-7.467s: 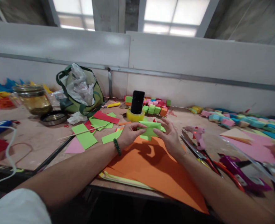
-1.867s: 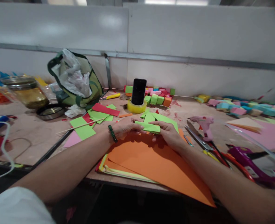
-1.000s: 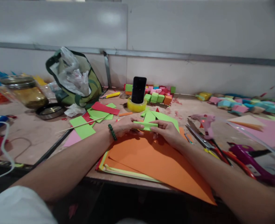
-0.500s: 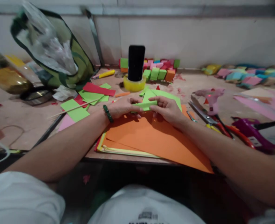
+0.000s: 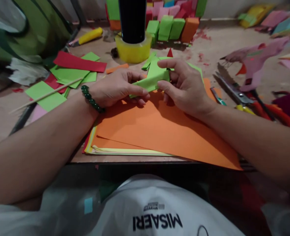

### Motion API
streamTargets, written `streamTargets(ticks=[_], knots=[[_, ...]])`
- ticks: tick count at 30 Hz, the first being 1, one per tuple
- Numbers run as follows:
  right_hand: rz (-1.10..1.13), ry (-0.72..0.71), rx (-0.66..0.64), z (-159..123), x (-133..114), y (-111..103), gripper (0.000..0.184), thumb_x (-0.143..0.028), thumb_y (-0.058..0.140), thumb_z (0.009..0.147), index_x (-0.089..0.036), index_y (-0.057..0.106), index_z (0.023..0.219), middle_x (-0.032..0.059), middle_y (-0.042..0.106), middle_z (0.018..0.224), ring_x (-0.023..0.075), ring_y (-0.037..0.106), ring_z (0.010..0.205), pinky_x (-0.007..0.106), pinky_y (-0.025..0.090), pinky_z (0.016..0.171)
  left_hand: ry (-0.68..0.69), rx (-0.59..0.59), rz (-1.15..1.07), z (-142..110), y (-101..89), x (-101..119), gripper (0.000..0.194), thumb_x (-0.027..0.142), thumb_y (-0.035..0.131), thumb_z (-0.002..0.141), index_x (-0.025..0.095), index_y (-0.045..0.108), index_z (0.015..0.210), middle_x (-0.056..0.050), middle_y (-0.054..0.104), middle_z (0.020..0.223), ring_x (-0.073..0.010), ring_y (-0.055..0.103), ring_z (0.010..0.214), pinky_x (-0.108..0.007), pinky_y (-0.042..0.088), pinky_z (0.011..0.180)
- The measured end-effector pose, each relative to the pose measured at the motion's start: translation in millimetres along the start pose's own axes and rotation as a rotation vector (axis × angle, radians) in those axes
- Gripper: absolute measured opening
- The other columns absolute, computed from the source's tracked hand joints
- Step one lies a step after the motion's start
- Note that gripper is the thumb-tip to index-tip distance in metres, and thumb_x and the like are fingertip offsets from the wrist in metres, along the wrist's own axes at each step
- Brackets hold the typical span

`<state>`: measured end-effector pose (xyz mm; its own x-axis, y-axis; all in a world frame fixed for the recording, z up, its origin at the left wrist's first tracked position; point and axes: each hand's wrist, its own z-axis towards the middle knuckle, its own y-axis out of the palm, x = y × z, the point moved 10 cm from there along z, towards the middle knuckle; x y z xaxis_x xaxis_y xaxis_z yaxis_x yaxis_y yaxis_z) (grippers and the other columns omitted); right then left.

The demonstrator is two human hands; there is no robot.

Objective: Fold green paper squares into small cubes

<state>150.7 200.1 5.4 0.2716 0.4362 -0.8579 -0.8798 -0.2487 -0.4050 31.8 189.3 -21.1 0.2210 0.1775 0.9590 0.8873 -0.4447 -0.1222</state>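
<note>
A narrow, bright green paper strip (image 5: 154,82), visibly folded, is spanning the gap between both hands. The left hand (image 5: 116,88) is curling half closed, pinching one end; the right hand (image 5: 186,88) is gripping the other, thumb in front (its index finger is arching above). The strip's long axis is running from eight to two o'clock. An orange sheet (image 5: 157,126) is lying toward six, a yellow tape roll (image 5: 133,51) sitting at eleven, scissors (image 5: 240,96) resting at three.

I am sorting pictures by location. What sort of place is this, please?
Probably a paper-craft workshop, judging by the folded green strip, the scissors and the glue gun.
</note>
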Motion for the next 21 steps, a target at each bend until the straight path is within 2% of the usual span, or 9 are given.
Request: streamTargets(ticks=[8, 14, 18, 21], knots=[[-0.023, 0.006, 0.018, -4.9, -4.1, -2.0, 0.036, -0.014, 0.060, 0.085, -0.017, 0.050, 0.120, -0.0070, 0.054, 0.061, 0.0051, 0.052, 0.042, 0.017, 0.040, 0.042, 0.026, -0.010, 0.061, 0.0, -1.0, 0.9, 0.025, 0.009, 0.067, 0.077, 0.010, 0.064, 0.102, -0.003, 0.067, 0.075, -0.0131, 0.066, 0.060, -0.026, 0.053, 0.061], [0.035, 0.065, 0.007, -6.7, 6.4, -2.0, 0.038, -0.022, 0.063, 0.084, -0.022, 0.051, 0.120, -0.0066, 0.057, 0.061, 0.0065, 0.053, 0.044, 0.018, 0.042, 0.044, 0.038, -0.023, 0.001, 1.9, -0.8, -2.6, 0.022, 0.011, 0.070, 0.075, 0.013, 0.062, 0.096, -0.002, 0.068, 0.073, -0.0123, 0.067, 0.061, -0.023, 0.054, 0.060], [0.066, 0.073, 0.025, -4.2, 7.7, -2.1, 0.037, -0.025, 0.066, 0.081, -0.022, 0.052, 0.116, -0.0084, 0.055, 0.057, 0.0064, 0.052, 0.041, 0.016, 0.040, 0.040, -0.003, 0.021, -0.046, 1.9, -4.4, -7.9, 0.028, 0.010, 0.071, 0.073, 0.015, 0.063, 0.099, 0.000, 0.066, 0.072, -0.0116, 0.067, 0.060, -0.022, 0.054, 0.061], [0.067, 0.093, 0.017, -2.5, 6.3, -1.4, 0.036, -0.028, 0.065, 0.082, -0.022, 0.052, 0.115, -0.0089, 0.055, 0.055, 0.0069, 0.053, 0.041, 0.015, 0.039, 0.038, 0.018, 0.006, -0.033, -0.6, -2.1, -4.4, 0.035, 0.012, 0.073, 0.072, 0.016, 0.062, 0.105, -0.002, 0.068, 0.075, -0.0116, 0.066, 0.061, -0.022, 0.054, 0.061]])
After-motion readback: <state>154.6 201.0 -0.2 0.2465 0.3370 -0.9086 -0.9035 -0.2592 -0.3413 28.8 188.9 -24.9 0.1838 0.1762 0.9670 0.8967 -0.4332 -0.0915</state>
